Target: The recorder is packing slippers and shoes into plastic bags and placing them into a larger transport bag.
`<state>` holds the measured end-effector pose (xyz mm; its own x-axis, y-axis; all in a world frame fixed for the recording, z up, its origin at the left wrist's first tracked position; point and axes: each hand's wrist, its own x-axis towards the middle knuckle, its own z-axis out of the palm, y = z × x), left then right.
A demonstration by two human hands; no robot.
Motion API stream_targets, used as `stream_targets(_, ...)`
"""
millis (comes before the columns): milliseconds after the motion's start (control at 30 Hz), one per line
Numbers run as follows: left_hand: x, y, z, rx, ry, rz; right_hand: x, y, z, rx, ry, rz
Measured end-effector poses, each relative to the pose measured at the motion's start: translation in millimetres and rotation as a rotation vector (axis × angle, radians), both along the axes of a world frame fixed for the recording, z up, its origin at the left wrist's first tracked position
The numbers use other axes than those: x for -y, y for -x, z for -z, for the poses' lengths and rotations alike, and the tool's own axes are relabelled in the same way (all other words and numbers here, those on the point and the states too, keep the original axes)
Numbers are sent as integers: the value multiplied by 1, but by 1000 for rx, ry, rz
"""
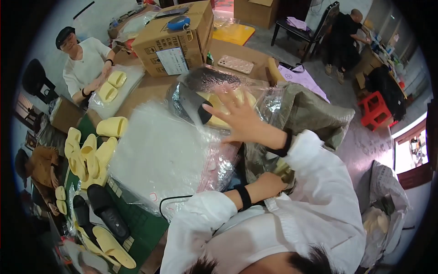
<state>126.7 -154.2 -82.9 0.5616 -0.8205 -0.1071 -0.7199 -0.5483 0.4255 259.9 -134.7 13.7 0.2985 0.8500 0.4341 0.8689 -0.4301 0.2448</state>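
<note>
My right hand (pixel 244 116) is open with its fingers spread. It hovers over yellow slippers (pixel 219 114) in clear plastic and a dark slipper (pixel 187 102) beside them. My left hand (pixel 268 186) crosses below my right arm to the mouth of an olive woven sack (pixel 305 112). Its fingers are curled, and what they grip is hidden. Something yellowish (pixel 284 169) shows inside the sack next to that hand. A stack of clear plastic bags (pixel 157 153) lies on the table to the left of both hands.
Several yellow slippers (pixel 93 155) and black slippers (pixel 108 213) lie on a green mat (pixel 148 230) at left. A cardboard box (pixel 173 41) and a phone (pixel 236 64) are farther back. A co-worker (pixel 86 59) handles bagged yellow slippers (pixel 112 86). A red stool (pixel 376 109) stands right.
</note>
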Motion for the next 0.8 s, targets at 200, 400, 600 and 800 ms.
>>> stream_targets(200,-13,9,-9,-29,-101,-102,-58,-32,41,-698,97,134)
stream_targets(400,-18,14,1,177,-68,-129,26,-43,-63,-455,-525,-264)
stream_targets(600,-17,19,-16,-9,-13,-84,261,-44,-76,-1304,-851,-252)
stream_targets(800,-11,23,-12,119,68,-4,362,-33,-34,-1405,-366,282)
